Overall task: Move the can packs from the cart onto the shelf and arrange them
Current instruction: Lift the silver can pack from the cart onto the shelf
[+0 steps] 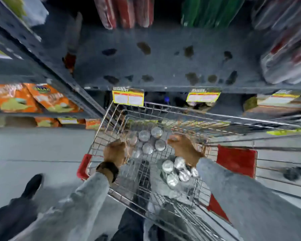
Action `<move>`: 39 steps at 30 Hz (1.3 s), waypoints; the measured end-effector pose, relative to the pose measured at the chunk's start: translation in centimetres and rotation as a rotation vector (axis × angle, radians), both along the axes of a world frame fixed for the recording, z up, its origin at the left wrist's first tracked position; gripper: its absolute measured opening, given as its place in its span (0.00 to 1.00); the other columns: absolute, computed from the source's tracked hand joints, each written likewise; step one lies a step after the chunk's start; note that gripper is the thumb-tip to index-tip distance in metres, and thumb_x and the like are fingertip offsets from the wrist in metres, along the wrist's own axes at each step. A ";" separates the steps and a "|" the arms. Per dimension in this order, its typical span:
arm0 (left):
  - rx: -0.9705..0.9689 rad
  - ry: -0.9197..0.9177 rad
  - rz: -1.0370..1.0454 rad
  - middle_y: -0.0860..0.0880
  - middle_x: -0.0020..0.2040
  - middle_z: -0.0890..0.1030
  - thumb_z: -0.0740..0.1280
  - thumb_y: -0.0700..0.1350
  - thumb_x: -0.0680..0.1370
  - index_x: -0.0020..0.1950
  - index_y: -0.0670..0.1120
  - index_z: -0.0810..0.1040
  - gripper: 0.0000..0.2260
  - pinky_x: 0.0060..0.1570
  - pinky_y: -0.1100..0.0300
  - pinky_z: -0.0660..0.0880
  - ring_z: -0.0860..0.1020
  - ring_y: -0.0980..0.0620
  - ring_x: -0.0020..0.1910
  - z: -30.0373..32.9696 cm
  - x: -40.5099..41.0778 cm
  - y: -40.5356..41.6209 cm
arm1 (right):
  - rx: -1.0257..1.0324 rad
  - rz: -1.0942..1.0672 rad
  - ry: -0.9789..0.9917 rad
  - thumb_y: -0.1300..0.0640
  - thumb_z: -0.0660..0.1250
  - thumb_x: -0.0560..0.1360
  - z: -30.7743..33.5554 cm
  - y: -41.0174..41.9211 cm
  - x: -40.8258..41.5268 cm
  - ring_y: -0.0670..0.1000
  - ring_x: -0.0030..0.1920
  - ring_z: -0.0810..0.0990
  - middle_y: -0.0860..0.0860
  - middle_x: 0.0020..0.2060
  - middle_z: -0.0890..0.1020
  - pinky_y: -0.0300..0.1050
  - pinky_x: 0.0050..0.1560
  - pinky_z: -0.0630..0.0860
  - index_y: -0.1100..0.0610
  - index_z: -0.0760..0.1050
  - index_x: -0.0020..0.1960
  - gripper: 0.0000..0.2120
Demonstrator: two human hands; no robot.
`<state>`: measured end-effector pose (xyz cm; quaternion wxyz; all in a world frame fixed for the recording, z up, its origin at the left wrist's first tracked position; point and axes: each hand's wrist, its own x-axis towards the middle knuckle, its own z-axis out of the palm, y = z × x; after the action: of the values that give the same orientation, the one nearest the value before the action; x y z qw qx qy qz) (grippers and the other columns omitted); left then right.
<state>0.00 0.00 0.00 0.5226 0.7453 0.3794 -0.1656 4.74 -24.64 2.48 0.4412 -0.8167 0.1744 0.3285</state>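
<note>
Both hands are down in the wire cart, flanking the far can pack: left hand curled at its left edge, right hand just off its right. The blur hides whether either has gripped it. The shelf lies straight ahead.

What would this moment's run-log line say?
left hand and right hand flank can pack in cart | grasp unclear | shelf bare ahead

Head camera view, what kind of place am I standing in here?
Most likely a supermarket aisle: a wire shopping cart holding can packs, metal shelving with yellow price tags on its edge, and orange snack bags stocked at left.
</note>
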 end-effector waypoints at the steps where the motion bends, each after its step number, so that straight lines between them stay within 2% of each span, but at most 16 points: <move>1: -0.008 0.020 0.019 0.52 0.37 0.82 0.68 0.44 0.75 0.43 0.50 0.85 0.06 0.30 0.68 0.74 0.77 0.48 0.41 -0.8 0.2 0.4 | 0.062 -0.075 0.037 0.61 0.67 0.79 -0.9 0.3 0.6 0.48 0.28 0.76 0.57 0.35 0.79 0.41 0.34 0.75 0.59 0.80 0.47 0.04; 3: -0.096 0.130 0.074 0.44 0.48 0.84 0.67 0.41 0.79 0.56 0.43 0.83 0.08 0.37 0.66 0.79 0.82 0.46 0.46 -2.6 0.6 1.1 | 0.086 -0.170 0.111 0.63 0.67 0.78 -2.4 0.8 1.6 0.47 0.26 0.74 0.56 0.33 0.77 0.44 0.35 0.73 0.56 0.78 0.39 0.09; 6: -0.221 0.165 0.141 0.43 0.46 0.79 0.69 0.38 0.79 0.46 0.46 0.80 0.04 0.34 0.64 0.74 0.75 0.50 0.40 -3.8 0.3 0.8 | 0.156 -0.292 0.177 0.62 0.68 0.78 -3.8 1.6 2.4 0.51 0.37 0.77 0.56 0.42 0.80 0.43 0.38 0.72 0.57 0.82 0.46 0.05; 9: -0.257 0.126 0.234 0.44 0.44 0.79 0.72 0.39 0.76 0.46 0.44 0.85 0.02 0.39 0.61 0.74 0.75 0.50 0.41 -4.5 0.0 0.5 | 0.195 -0.390 0.187 0.65 0.67 0.79 -4.9 2.0 2.9 0.50 0.34 0.76 0.57 0.40 0.81 0.41 0.36 0.69 0.57 0.81 0.43 0.08; 13: -0.239 0.118 0.224 0.43 0.45 0.87 0.74 0.44 0.69 0.42 0.49 0.90 0.05 0.49 0.58 0.75 0.79 0.52 0.45 -5.1 -0.2 0.9 | 0.220 -0.432 0.213 0.67 0.66 0.79 -5.6 2.1 3.3 0.50 0.36 0.79 0.55 0.40 0.82 0.44 0.39 0.74 0.56 0.79 0.41 0.11; 15: -0.234 0.111 0.214 0.39 0.54 0.87 0.74 0.43 0.70 0.44 0.47 0.89 0.05 0.56 0.55 0.78 0.82 0.51 0.50 -5.0 -0.4 1.0 | 0.192 -0.408 0.226 0.68 0.66 0.78 -5.8 2.2 3.2 0.53 0.41 0.80 0.55 0.42 0.83 0.47 0.43 0.77 0.55 0.80 0.40 0.12; 16: -0.216 0.110 0.207 0.39 0.54 0.87 0.74 0.42 0.71 0.41 0.50 0.89 0.04 0.58 0.53 0.78 0.83 0.49 0.50 -4.7 -0.5 1.0 | 0.177 -0.396 0.232 0.69 0.67 0.77 -5.8 2.1 3.0 0.55 0.45 0.82 0.55 0.44 0.83 0.48 0.47 0.78 0.55 0.80 0.40 0.12; 19: -0.197 0.117 0.227 0.47 0.42 0.88 0.75 0.39 0.73 0.33 0.55 0.88 0.13 0.59 0.46 0.81 0.83 0.46 0.47 -3.2 -1.1 1.1 | 0.149 -0.385 0.224 0.67 0.71 0.75 -5.1 1.5 2.0 0.56 0.55 0.84 0.53 0.49 0.86 0.54 0.59 0.82 0.54 0.83 0.45 0.09; 22: -0.271 0.067 0.258 0.49 0.40 0.86 0.74 0.35 0.75 0.37 0.50 0.87 0.12 0.55 0.49 0.81 0.82 0.46 0.47 0.4 -1.6 0.6 | 0.158 -0.360 0.186 0.68 0.73 0.73 -2.3 0.6 0.4 0.55 0.54 0.85 0.52 0.48 0.88 0.55 0.61 0.81 0.51 0.83 0.45 0.12; 24: -0.338 0.027 0.287 0.46 0.48 0.87 0.73 0.34 0.75 0.50 0.45 0.86 0.08 0.55 0.52 0.81 0.84 0.46 0.52 3.6 -2.0 0.6 | 0.178 -0.355 0.144 0.68 0.73 0.73 0.7 0.0 -0.7 0.53 0.53 0.86 0.52 0.49 0.88 0.52 0.59 0.82 0.52 0.84 0.48 0.12; 26: -0.342 -0.013 0.264 0.44 0.53 0.87 0.73 0.34 0.75 0.56 0.42 0.84 0.11 0.55 0.54 0.81 0.85 0.47 0.54 6.6 -2.5 0.9 | 0.216 -0.343 0.085 0.68 0.74 0.72 4.3 -0.4 -1.6 0.51 0.50 0.86 0.51 0.49 0.88 0.44 0.50 0.83 0.57 0.84 0.53 0.13; 28: -0.356 -0.064 0.269 0.43 0.52 0.88 0.74 0.33 0.74 0.54 0.42 0.85 0.10 0.53 0.55 0.83 0.86 0.49 0.51 9.9 -2.7 1.1 | 0.271 -0.327 0.012 0.68 0.75 0.70 7.9 -0.8 -2.1 0.50 0.49 0.87 0.51 0.47 0.88 0.37 0.44 0.81 0.59 0.84 0.56 0.15; 31: -0.399 -0.145 0.260 0.45 0.48 0.88 0.74 0.33 0.74 0.50 0.43 0.85 0.08 0.48 0.59 0.83 0.87 0.52 0.46 15.2 -2.2 1.6 | 0.309 -0.298 -0.069 0.67 0.77 0.69 13.6 -1.2 -1.8 0.50 0.52 0.88 0.49 0.47 0.89 0.45 0.54 0.81 0.55 0.85 0.56 0.17; 34: -0.443 -0.215 0.228 0.45 0.50 0.89 0.75 0.35 0.73 0.53 0.42 0.85 0.09 0.48 0.58 0.84 0.88 0.50 0.48 20.0 -1.0 2.5 | 0.359 -0.277 -0.163 0.68 0.77 0.67 19.1 -1.4 -0.2 0.53 0.53 0.88 0.52 0.48 0.90 0.50 0.54 0.82 0.57 0.85 0.57 0.19; 37: -0.489 -0.302 0.228 0.45 0.48 0.89 0.75 0.36 0.71 0.55 0.41 0.85 0.13 0.44 0.59 0.84 0.88 0.50 0.47 24.5 1.0 2.8 | 0.392 -0.258 -0.298 0.70 0.76 0.67 24.2 -0.9 2.1 0.53 0.51 0.88 0.53 0.44 0.90 0.50 0.55 0.82 0.55 0.87 0.49 0.15; 39: -0.501 -0.372 0.222 0.46 0.47 0.89 0.75 0.38 0.69 0.53 0.43 0.85 0.13 0.45 0.58 0.84 0.88 0.52 0.45 26.9 2.8 3.0 | 0.419 -0.248 -0.349 0.71 0.75 0.68 26.7 -0.3 4.2 0.51 0.45 0.88 0.53 0.40 0.89 0.47 0.51 0.83 0.54 0.86 0.44 0.14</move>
<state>2.81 3.00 26.89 0.7648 0.5653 0.3039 -0.0566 8.97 -24.96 29.15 0.6601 -0.7246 0.1227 0.1555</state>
